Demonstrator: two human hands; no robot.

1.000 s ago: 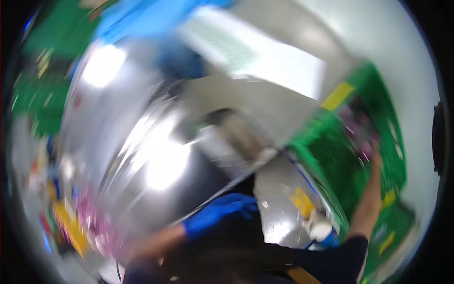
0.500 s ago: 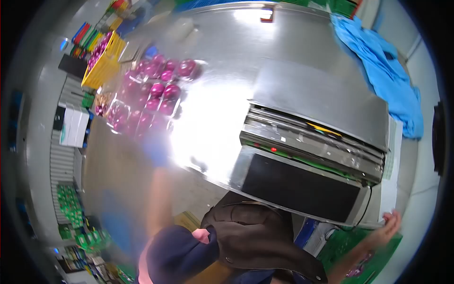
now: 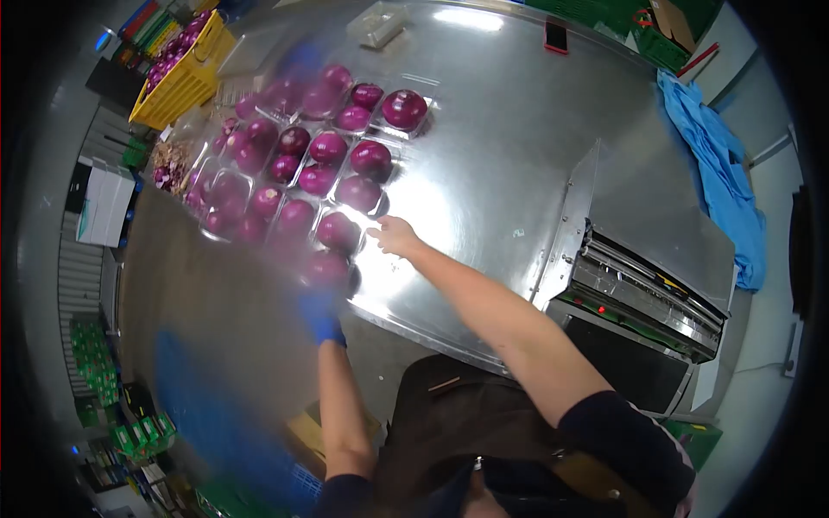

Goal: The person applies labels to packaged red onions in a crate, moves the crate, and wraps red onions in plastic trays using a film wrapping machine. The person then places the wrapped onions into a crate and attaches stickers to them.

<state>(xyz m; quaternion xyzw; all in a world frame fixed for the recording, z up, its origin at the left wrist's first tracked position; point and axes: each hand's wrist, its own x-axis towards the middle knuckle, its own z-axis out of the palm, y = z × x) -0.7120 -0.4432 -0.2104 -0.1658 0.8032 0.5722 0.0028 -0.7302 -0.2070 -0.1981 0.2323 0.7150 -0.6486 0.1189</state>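
Note:
Red onions (image 3: 328, 148) sit in clear plastic trays (image 3: 325, 207) grouped on the left part of a steel table. My left hand (image 3: 321, 312), in a blue glove, is at the front edge of the nearest tray; its fingers are smeared by blur. My bare right hand (image 3: 395, 236) reaches to the right side of that same tray, fingers partly stretched and apart, close to its rim. Whether they touch the rim is hard to make out. An onion (image 3: 338, 231) lies in the tray between both hands.
On the right stands a wrapping machine (image 3: 648, 276) with rollers and a dark plate. Beyond are a phone (image 3: 556, 36), a blue cloth (image 3: 712, 173) and a green crate (image 3: 663, 47). A yellow basket (image 3: 186, 82) of onions stands far left. The steel table (image 3: 492, 112) has a front edge near me.
My right hand has come from beside the machine at the far right to the onion tray. My left hand stays near the trays. The view has turned, putting the machine farther right.

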